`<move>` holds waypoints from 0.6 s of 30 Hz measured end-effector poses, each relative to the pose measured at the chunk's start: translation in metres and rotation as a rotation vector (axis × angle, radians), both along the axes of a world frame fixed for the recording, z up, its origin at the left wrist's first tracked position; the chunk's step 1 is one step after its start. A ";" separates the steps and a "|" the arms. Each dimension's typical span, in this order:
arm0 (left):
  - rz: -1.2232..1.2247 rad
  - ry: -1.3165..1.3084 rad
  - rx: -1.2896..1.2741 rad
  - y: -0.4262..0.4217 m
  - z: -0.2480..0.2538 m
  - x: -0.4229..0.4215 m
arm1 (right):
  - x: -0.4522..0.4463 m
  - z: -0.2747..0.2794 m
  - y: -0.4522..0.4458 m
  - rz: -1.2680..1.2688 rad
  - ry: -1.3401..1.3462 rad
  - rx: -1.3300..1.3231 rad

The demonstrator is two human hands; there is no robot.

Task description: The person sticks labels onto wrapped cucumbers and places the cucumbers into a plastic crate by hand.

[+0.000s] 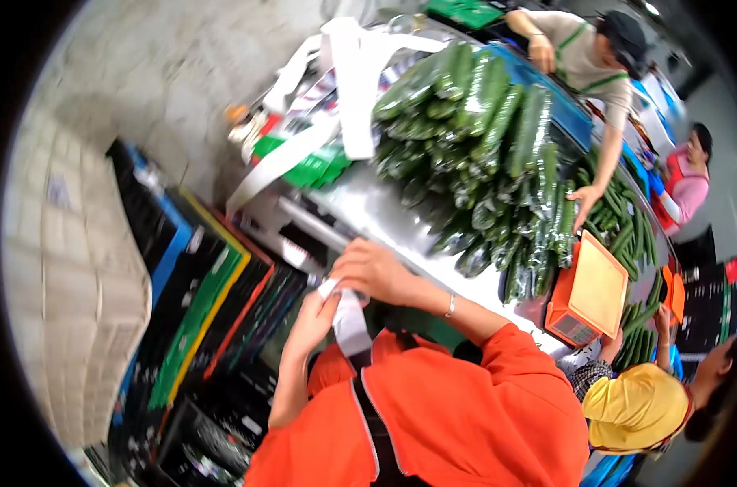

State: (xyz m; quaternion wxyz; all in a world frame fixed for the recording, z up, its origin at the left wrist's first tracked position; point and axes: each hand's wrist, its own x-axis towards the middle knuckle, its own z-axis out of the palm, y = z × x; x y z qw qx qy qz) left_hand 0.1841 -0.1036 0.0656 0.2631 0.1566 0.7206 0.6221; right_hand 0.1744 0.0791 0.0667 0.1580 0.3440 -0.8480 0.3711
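Note:
Both my hands meet at the table's near edge, around a white strip (350, 325) that hangs down in front of my red top. My left hand (311, 312) has its fingers closed on the strip. My right hand (370, 272), with a bracelet at the wrist, lies over the strip's upper end, its fingers bent together against it. Beyond them, wrapped cucumbers (482, 122) are piled on the metal table (368, 203). More white strips (352, 97) lie across the table's far left part, over a green bundle (303, 158).
An orange scale (587, 288) stands right of the pile, near loose cucumbers (628, 227). One person (583, 57) reaches towards the pile; others in yellow (640, 406) and pink (689, 187) are at the right. Stacked crates (198, 300) and a pale woven stack (76, 284) stand left.

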 end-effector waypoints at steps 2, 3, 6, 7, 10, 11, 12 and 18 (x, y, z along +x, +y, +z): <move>-0.055 0.049 -0.059 0.008 0.007 -0.006 | -0.007 0.000 0.012 0.033 -0.030 -0.095; -0.071 0.115 -0.121 0.009 -0.002 -0.009 | -0.010 0.003 0.019 0.061 -0.049 -0.118; -0.163 0.200 -0.226 0.015 0.000 -0.025 | -0.010 0.013 0.032 0.042 -0.119 -0.124; -0.185 0.218 -0.221 0.018 0.002 -0.031 | -0.011 0.015 0.036 0.017 -0.106 -0.124; -0.300 0.275 -0.269 0.027 0.004 -0.046 | -0.013 0.025 0.050 -0.018 -0.172 -0.122; -0.346 0.287 -0.292 0.033 0.018 -0.049 | -0.012 0.031 0.055 -0.043 -0.186 -0.082; -0.329 0.305 -0.244 0.037 0.015 -0.051 | -0.012 0.034 0.058 -0.065 -0.200 -0.044; -0.468 0.130 -0.030 0.063 0.022 -0.062 | -0.019 0.040 0.087 -0.196 -0.347 -0.100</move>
